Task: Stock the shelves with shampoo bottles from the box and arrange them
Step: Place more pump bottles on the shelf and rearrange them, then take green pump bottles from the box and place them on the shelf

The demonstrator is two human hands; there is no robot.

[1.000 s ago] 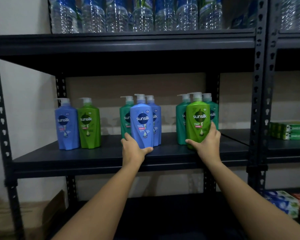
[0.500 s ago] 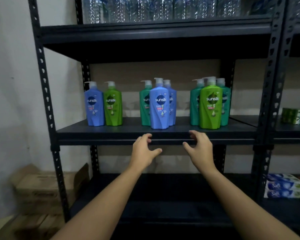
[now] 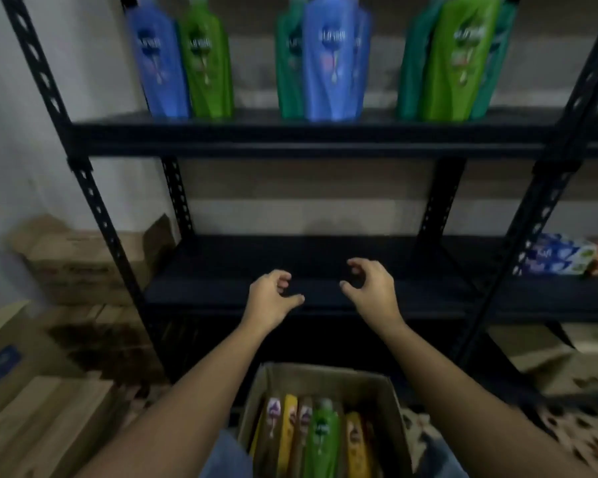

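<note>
Both empty, loosely curled, left hand and right hand hover above the box; packed bottles inside could jam a hasty grab.

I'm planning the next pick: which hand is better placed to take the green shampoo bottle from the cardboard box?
Probably right: the green shampoo bottle lies right of centre in the cardboard box, nearer the empty right hand than the empty left hand.

My left hand: held out in front, palm down, fingers loosely curled, thumb stretched toward the right, nothing held. My right hand: level with it and near, fingers hooked downward, thumb pointing left, nothing held. Both forearms: bare, extended forward, converging slightly.
</note>
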